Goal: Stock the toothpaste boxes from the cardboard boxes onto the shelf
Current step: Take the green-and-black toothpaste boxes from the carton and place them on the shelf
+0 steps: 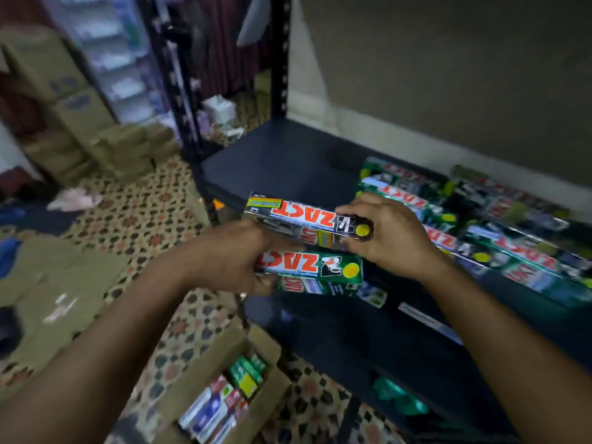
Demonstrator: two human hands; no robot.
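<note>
Holding two ZACT toothpaste boxes in front of the dark shelf (288, 155), both hands busy. Right hand (389, 233) grips the upper toothpaste box (298, 216) at its right end, fingers curled over the top edge, thumb on the near side, with a yellow dot on the box showing by the thumb. This box is dark and silver with red lettering. It lies roughly level, long axis left to right, and is held above the shelf's front edge, not resting on it. Left hand (237, 257) is closed round the left end of the green toothpaste box (323, 274), just below the upper one and also off the shelf. Cannot tell whether the left hand's fingers also touch the upper box; motion blur. The two boxes are very close, apparently touching near the middle. On the shelf board at right, a row of toothpaste boxes (487, 232) lies flat, side by side, reaching back toward the wall (448, 75). On the patterned floor (153, 219) at the bottom, an open cardboard box (205, 373) holds more toothpaste packs (224, 402), green and white-blue ones, standing on end. Flattened cardboard (64, 283) lies at left. Stacked cartons (64, 91) sit in the far left background, blurred. Lower shelf level (352, 341) carries something green (397, 398), too blurred to identify.
</note>
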